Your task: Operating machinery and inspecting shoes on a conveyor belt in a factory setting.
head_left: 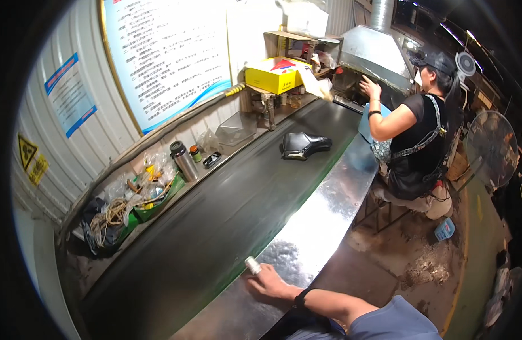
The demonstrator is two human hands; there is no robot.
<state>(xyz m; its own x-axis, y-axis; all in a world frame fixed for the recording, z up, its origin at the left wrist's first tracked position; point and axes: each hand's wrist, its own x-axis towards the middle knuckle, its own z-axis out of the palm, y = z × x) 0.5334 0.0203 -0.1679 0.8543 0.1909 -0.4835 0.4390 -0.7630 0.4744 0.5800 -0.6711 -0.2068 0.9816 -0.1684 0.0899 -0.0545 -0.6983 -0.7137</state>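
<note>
One hand (270, 285) of the wearer is seen, entering from the lower right on a bare forearm with a dark wristband. Which hand it is cannot be told for certain; by its entry side it is taken as the right. It lies palm down on the shiny metal ledge (323, 215) that runs beside the dark conveyor belt (215, 226). The fingers are loosely curled, not spread, and nothing is pinched. One fingertip bears a white wrap (253, 265), which touches the belt edge. The other hand is not in view.

The nearest worked object is a black shoe upper (304, 145). It lies on the belt, well apart from the hand, up-belt and to the upper right of it. Its long axis is set roughly across the belt, the pointed end toward the ledge side.

A co-worker (418, 136) is seated further along the same ledge, both hands raised to a metal hood (374, 54) at the belt's far end.

Along the far side of the belt a cluttered shelf is noted: a steel flask (184, 161), a green tray (153, 198) of odds and bagged items, coiled cord (110, 215), and a yellow box (275, 73). A large printed board (170, 54) is fixed to the corrugated wall. A floor fan (490, 148) stands at right on stained concrete.
</note>
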